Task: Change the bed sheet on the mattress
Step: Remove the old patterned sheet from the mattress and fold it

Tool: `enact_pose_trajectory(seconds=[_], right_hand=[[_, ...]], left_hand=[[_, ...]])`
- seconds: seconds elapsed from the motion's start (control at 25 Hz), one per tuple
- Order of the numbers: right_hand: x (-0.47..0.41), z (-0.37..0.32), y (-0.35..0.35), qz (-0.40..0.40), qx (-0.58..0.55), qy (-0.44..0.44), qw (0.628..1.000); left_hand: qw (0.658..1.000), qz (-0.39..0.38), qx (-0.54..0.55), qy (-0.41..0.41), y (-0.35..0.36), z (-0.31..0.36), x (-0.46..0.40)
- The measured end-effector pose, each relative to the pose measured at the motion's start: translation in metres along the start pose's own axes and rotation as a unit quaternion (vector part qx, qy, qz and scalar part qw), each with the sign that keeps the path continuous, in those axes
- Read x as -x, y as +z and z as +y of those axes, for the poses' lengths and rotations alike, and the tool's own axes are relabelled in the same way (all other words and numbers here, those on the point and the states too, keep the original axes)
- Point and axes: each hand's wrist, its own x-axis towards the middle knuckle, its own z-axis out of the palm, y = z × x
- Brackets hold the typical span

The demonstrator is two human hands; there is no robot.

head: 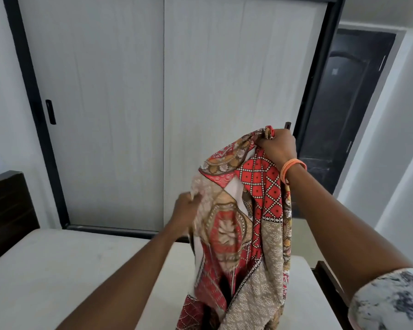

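Observation:
A red, tan and white patterned bed sheet (243,229) hangs bunched up in front of me above the bare cream mattress (57,270). My right hand (278,146), with orange bangles on the wrist, grips the sheet's top edge and holds it high. Lower down on the sheet's left side, my left hand (185,210) is blurred and has its fingers closed on a fold of the cloth. The sheet's lower end drapes down to the mattress at the bottom of the view.
A dark wooden headboard (7,210) stands at the left and a dark bed frame edge (329,282) at the right. Pale sliding wardrobe doors (129,103) with a black frame fill the wall behind the bed. A dark door (343,103) is at the far right.

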Motion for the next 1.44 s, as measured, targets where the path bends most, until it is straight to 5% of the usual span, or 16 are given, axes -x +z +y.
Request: enact_pose_trajectory(seconds=[0.12,0.24,0.32,0.52,0.76,0.88,1.04,1.24,1.44], right_hand=[[0.007,-0.004,-0.003,-0.125,0.048,-0.098,0.986],[0.025,-0.023,0.005,-0.285,0.041,-0.221,0.932],[0.027,-0.028,0.013,-0.320,-0.011,-0.248,0.914],[0.019,-0.019,0.015,-0.112,0.037,-0.233,0.965],[0.015,-0.019,0.014,0.018,0.003,-0.154,0.988],[0.010,-0.020,0.010,0.027,-0.005,-0.145,0.989],[0.012,-0.018,0.003,0.026,-0.015,-0.151,0.988],[0.016,-0.003,-0.005,0.008,0.027,-0.107,0.994],[0.019,0.010,-0.013,-0.089,0.127,-0.078,0.985]], left_hand=[[0.996,0.000,-0.008,0.090,-0.018,0.062,-0.022],[0.973,-0.081,-0.074,0.202,-0.021,0.130,-0.032],[0.958,-0.145,-0.109,0.223,-0.024,0.165,-0.034],[0.967,-0.159,-0.058,0.190,-0.030,0.169,-0.019],[0.970,-0.216,-0.096,0.064,-0.023,0.052,0.013],[0.954,-0.236,-0.176,0.057,-0.012,0.000,0.027],[0.953,-0.142,-0.249,0.102,0.004,-0.021,0.033],[0.988,-0.020,-0.119,0.093,-0.009,0.008,0.017],[0.972,0.059,-0.104,0.201,-0.036,0.083,0.006]])
